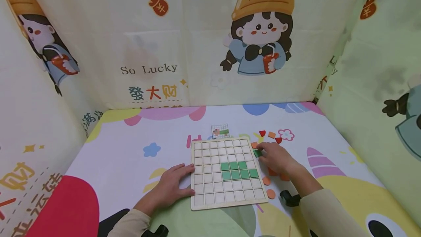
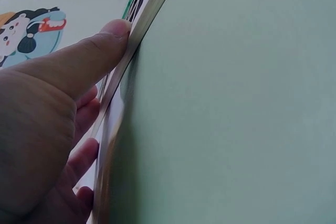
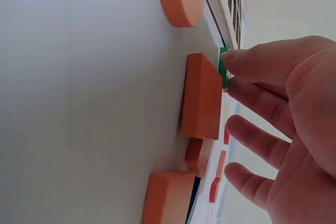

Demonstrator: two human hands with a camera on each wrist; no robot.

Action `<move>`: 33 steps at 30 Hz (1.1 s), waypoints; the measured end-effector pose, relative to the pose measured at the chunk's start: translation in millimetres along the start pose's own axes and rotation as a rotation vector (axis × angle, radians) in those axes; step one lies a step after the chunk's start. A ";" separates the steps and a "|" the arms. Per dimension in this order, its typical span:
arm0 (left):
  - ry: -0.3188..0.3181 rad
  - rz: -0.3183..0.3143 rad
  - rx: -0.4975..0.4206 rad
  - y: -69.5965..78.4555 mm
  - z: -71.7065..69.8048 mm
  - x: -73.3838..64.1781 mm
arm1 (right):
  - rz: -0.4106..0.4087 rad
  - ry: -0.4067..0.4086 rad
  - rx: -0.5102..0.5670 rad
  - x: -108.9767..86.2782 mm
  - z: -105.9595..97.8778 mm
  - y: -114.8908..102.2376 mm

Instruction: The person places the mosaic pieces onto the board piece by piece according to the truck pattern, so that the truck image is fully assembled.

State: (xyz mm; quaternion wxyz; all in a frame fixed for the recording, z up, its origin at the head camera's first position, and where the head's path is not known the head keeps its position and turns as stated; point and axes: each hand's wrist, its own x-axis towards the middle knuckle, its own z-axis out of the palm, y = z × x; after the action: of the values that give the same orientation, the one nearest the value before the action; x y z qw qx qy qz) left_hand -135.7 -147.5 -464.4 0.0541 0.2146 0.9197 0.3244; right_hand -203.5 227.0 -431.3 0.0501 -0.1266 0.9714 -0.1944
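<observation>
A wooden grid board (image 1: 205, 178) lies on the table, with several green square tiles (image 1: 235, 175) set in two adjoining rows right of its centre. My left hand (image 1: 169, 184) rests at the board's left edge, its thumb and fingertips touching the rim; the left wrist view shows the thumb (image 2: 89, 56) against that edge. Just off the board's right side, my right hand (image 1: 274, 156) pinches a loose green tile (image 1: 257, 153) between thumb and index finger. In the right wrist view this green tile (image 3: 224, 67) is partly covered by the fingertips, while the other fingers stay spread.
Orange round pieces (image 1: 270, 194) and orange square pieces (image 3: 202, 98) lie along the board's right side, some under my right hand. Farther back are red pieces (image 1: 262, 133) and an orange square (image 1: 271, 134). Behind the board stands a small picture card (image 1: 220, 131).
</observation>
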 end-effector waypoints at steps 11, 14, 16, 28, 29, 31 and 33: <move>0.005 -0.008 0.000 -1.3 1.2 0.2 | 0.010 0.018 0.023 -4.4 4.0 4.7; 0.003 -0.014 0.002 -1.2 1.6 0.2 | 0.017 0.023 0.032 -4.8 5.0 5.2; 0.003 -0.014 0.002 -0.6 1.5 0.0 | 0.017 0.031 0.033 -5.0 5.5 5.4; -0.003 0.000 0.005 -2.0 1.3 0.4 | 0.047 0.016 0.024 -5.2 3.7 3.6; -0.003 0.002 0.004 -2.2 1.2 0.3 | 0.051 0.014 0.020 -5.3 3.5 3.3; -0.001 0.006 0.004 -2.5 1.1 0.0 | 0.053 0.012 0.016 -5.4 3.2 3.2; -0.001 0.008 0.004 -2.3 0.9 0.0 | 0.055 0.009 0.013 -5.2 3.4 3.5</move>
State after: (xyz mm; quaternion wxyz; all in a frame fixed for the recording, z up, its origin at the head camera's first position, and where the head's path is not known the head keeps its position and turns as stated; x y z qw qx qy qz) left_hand -136.2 -148.6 -466.5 0.0527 0.2184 0.9194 0.3229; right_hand -198.8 230.2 -435.5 0.0518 -0.0989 0.9735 -0.1996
